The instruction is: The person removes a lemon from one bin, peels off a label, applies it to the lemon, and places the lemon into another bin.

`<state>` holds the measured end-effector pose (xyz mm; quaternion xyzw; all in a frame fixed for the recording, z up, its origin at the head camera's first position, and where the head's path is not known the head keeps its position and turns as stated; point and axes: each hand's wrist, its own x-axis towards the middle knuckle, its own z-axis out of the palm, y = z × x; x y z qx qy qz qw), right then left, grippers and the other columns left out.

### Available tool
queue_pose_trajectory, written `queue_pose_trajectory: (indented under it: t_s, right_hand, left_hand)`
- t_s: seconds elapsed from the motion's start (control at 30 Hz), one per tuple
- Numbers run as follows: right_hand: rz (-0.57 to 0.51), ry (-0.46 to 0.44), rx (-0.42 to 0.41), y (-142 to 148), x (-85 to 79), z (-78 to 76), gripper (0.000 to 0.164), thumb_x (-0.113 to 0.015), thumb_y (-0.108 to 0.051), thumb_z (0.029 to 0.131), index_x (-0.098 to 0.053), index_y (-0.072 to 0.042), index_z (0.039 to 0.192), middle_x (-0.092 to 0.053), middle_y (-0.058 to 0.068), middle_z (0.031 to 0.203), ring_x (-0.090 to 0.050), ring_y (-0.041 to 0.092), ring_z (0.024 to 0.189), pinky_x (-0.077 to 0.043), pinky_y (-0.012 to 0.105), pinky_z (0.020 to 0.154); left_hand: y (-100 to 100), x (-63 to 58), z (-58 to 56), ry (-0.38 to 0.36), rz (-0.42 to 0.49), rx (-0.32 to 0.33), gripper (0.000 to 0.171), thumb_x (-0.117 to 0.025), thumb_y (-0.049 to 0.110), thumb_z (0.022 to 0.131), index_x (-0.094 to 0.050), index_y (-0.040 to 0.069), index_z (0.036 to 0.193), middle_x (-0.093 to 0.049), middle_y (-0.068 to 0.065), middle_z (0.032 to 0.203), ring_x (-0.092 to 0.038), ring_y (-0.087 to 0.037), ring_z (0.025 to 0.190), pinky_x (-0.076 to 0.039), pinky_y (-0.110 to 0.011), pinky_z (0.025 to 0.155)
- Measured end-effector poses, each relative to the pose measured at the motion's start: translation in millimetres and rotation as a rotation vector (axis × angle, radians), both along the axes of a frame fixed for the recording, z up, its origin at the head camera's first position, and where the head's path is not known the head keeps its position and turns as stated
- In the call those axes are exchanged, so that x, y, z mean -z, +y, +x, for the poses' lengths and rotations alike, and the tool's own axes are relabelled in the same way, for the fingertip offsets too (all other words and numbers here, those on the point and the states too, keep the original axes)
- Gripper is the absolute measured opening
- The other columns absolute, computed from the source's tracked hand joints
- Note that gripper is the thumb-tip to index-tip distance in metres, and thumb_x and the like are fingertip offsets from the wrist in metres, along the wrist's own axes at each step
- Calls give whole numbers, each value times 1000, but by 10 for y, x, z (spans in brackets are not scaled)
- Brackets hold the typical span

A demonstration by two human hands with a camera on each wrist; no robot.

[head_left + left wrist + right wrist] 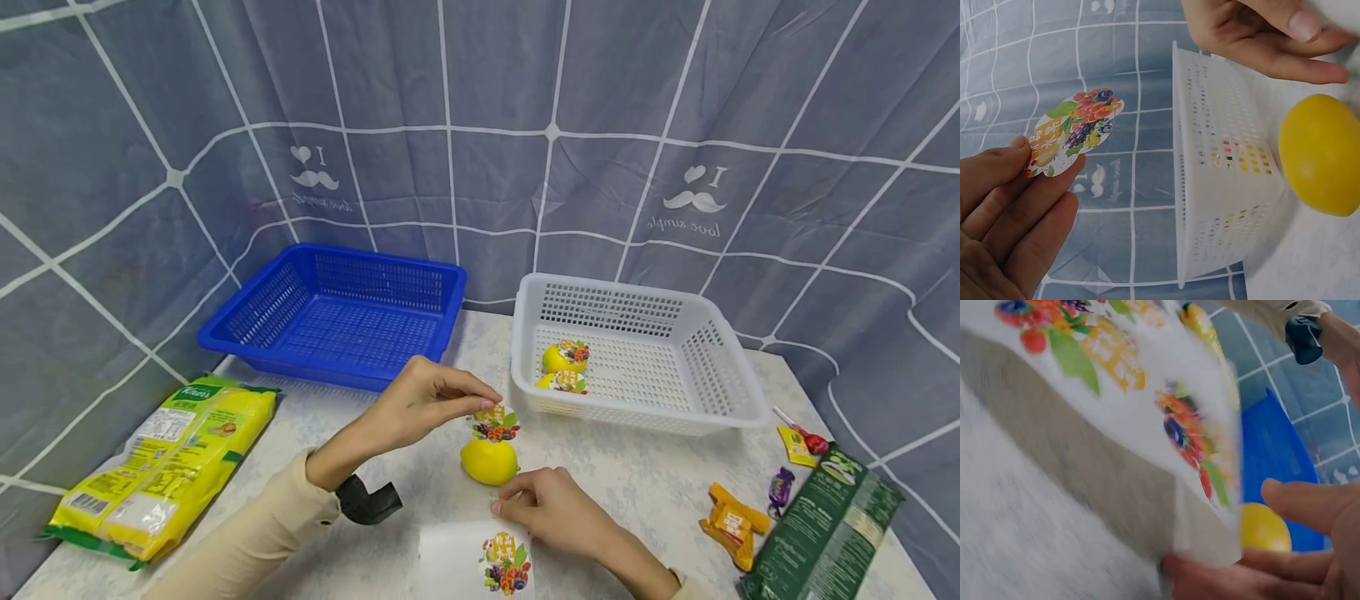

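My left hand point(420, 408) pinches a fruit-print sticker point(498, 423) by its edge, between thumb and fingertips. Just below it in the head view lies a yellow lemon point(489, 463). My right hand point(558, 510) is by the lemon's near side, at the upper right corner of a white sticker sheet point(450, 554). In the right wrist view its fingers point(1260, 575) are right at the sheet's raised corner, while the thumb point(1304, 500) stands apart. The left wrist view shows that hand's fingers loosely extended, with nothing between them.
A white basket point(637, 410) with two stickered lemons point(564, 358) stands at the back right, a blue basket point(337, 371) at the back left. A yellow Knorr bag point(165, 467) lies left. Candies point(735, 525) and a green packet point(821, 525) lie right. A black strap point(369, 502) is by my left wrist.
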<state>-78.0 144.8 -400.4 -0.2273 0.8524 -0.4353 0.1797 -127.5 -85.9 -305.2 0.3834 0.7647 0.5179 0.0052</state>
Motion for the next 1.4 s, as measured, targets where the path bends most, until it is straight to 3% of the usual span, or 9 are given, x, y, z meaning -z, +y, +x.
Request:
queue_pose_trajectory:
  t_s: [0.17,0.3,0.37,0.43,0.5,0.73,1.03,1.3,1.4]
  right_hand:
    - [174,250,180,24,-89,-53,20,-72,-28,89,-74,-13,76,-60,-14,58,-50,2,49,-43,21,47]
    - [146,291,286,17,-88,-146,19,-78,-23,84,-73,-8,94,-69,-4,82,-63,11,69,-54,27,62]
    - [113,262,271,-3,-55,-202,45,-82,-27,80,-67,-3,115,-70,7,106,-66,22,92,-56,37,78]
    - [84,208,217,-33,-12,-254,72,-86,-29,76,-55,1,133,-61,17,128,-59,33,115,-50,48,94]
    - [81,170,147,-61,34,-300,86,-88,-29,73,-46,0,142,-54,17,138,-52,34,125,-44,52,101]
    - [47,160,0,-106,119,-406,54,-86,-20,75,-61,-6,120,-66,-4,104,-60,11,93,-51,32,85]
    - [-180,40,-39,-48,-96,-430,58,-82,-14,79,-58,-15,132,-68,-5,112,-67,14,99,-55,31,85]
    - [-223,39,-16,-54,-166,-385,70,-80,-16,78,-51,-19,142,-54,-3,138,-55,16,115,-51,37,89]
    - [-279,-24,-38,-53,-163,-364,68,-75,-12,82,-46,-20,143,-56,2,133,-60,19,106,-54,37,84]
  left_hand:
    - [-18,18,-28,-11,-25,-28,12,-68,5,92,-78,3,100,-75,-4,94,-71,-10,80,-59,-30,70]
    - [-27,31,-43,-20,-35,-38,12,-68,5,92,-78,4,99,-75,-3,94,-70,-10,79,-59,-30,70]
    - [-28,43,-52,-25,-37,-37,12,-68,5,92,-77,3,99,-75,-4,94,-71,-9,79,-59,-30,70]
    - [-27,56,-58,-32,-40,-35,12,-68,5,92,-77,2,99,-75,-4,94,-71,-10,78,-59,-30,70]
    - [-21,73,-64,-34,-42,-30,12,-68,5,92,-77,2,99,-75,-4,94,-71,-10,78,-59,-30,69]
    - [10,130,-64,-47,-40,-3,11,-69,6,92,-77,2,98,-75,-5,93,-70,-10,77,-58,-29,69]
    - [46,182,-64,-57,-50,26,10,-69,4,91,-78,3,97,-75,-4,92,-68,-8,76,-57,-27,67]
    - [77,228,-72,-82,-65,18,11,-69,6,92,-77,2,98,-75,-6,93,-69,-8,77,-58,-27,67]
    - [78,251,-76,-87,-71,5,12,-68,7,92,-77,2,99,-75,-6,94,-70,-8,79,-58,-27,69]
